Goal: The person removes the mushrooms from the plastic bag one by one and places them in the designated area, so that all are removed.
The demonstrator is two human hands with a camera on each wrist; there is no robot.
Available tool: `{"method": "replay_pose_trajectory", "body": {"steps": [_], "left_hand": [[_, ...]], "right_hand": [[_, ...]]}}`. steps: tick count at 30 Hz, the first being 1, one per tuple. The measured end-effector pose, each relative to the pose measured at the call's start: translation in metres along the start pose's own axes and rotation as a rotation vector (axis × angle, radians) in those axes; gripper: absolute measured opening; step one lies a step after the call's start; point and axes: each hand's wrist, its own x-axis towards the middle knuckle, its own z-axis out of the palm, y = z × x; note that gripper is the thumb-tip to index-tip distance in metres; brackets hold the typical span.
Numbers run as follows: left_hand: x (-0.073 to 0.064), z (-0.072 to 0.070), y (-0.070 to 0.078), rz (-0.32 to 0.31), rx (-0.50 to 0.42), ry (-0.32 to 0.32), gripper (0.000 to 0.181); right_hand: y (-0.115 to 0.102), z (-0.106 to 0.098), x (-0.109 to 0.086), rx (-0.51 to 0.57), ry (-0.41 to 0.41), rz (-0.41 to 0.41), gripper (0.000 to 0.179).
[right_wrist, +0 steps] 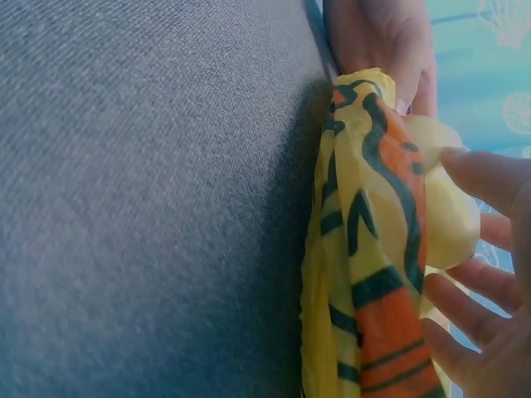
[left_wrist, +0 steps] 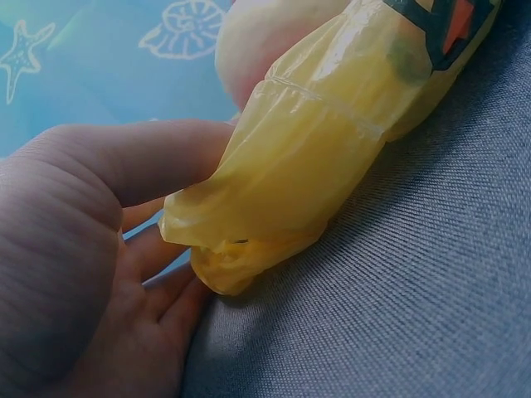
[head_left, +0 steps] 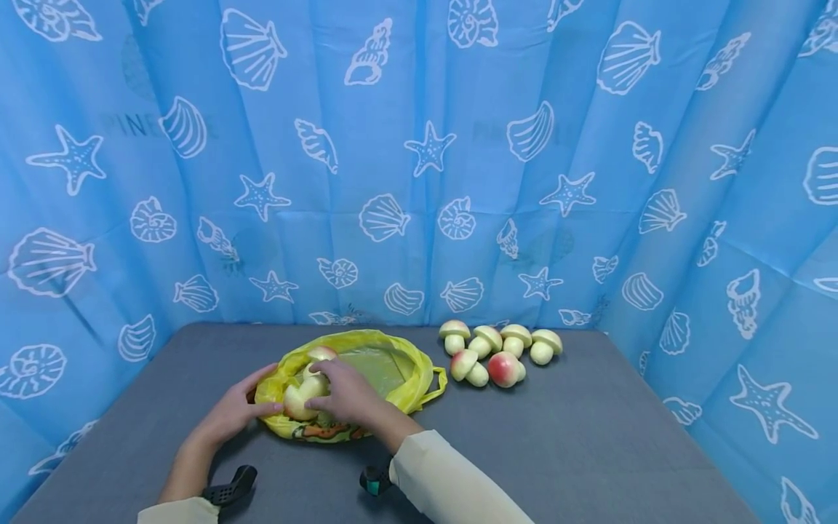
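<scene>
A yellow plastic bag (head_left: 366, 337) lies on the grey table with its mouth spread wide. My left hand (head_left: 232, 411) holds the left side of its rim, the thumb and fingers on either side of the plastic in the left wrist view. Over the bag's mouth, my right hand (head_left: 347, 393) grips a pale toy mushroom (head_left: 297, 402), its thumb on the surface in the right wrist view. Another toy mushroom (head_left: 321, 354) with a reddish cap sits inside near the fingers, partly hidden. Orange and black print (right_wrist: 386, 323) marks the bag's near side.
Several toy mushrooms (head_left: 505, 370) stand or lie grouped at the back, right of the bag's handle (head_left: 440, 386). The grey table (head_left: 556, 451) reaches back to a blue curtain (head_left: 458, 182) with white shell and starfish prints.
</scene>
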Motion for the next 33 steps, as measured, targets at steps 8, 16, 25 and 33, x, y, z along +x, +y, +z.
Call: {"method": "replay_pose_trajectory", "body": {"steps": [8, 16, 25, 33], "left_hand": [[-0.003, -0.001, 0.0, -0.005, 0.001, 0.005, 0.087], [-0.002, -0.001, 0.0, -0.014, 0.007, -0.001, 0.086], [-0.002, 0.0, 0.003, -0.033, 0.025, -0.004, 0.087], [-0.001, 0.0, 0.002, -0.024, 0.016, -0.006, 0.085]], "right_hand": [[0.003, 0.002, 0.0, 0.025, 0.013, -0.001, 0.034], [0.004, -0.001, -0.003, 0.132, 0.004, 0.021, 0.03], [0.016, -0.006, -0.015, 0.256, 0.035, 0.036, 0.033], [0.032, -0.012, -0.029, 0.323, 0.067, -0.033, 0.034]]}}
